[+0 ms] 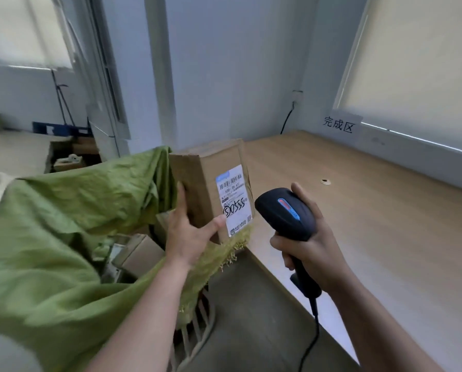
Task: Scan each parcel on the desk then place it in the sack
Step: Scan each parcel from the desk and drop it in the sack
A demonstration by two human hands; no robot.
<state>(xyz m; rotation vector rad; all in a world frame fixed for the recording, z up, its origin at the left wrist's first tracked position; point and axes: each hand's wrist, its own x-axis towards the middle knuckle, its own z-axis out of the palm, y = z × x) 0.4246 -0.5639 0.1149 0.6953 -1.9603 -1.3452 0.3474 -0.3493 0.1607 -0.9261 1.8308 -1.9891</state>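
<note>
One green sack at far left, mouth open, boxes inside. Next, left hand gripping brown parcel from below, thumb pressed near the label, parcel raised above the sack's mouth beside the desk. Then right hand wrapped round black scanner, nose close to the label. Possible trouble: thumb covering part of the label, so a failed scan; loose grip, so parcel falling in unscanned.
</note>
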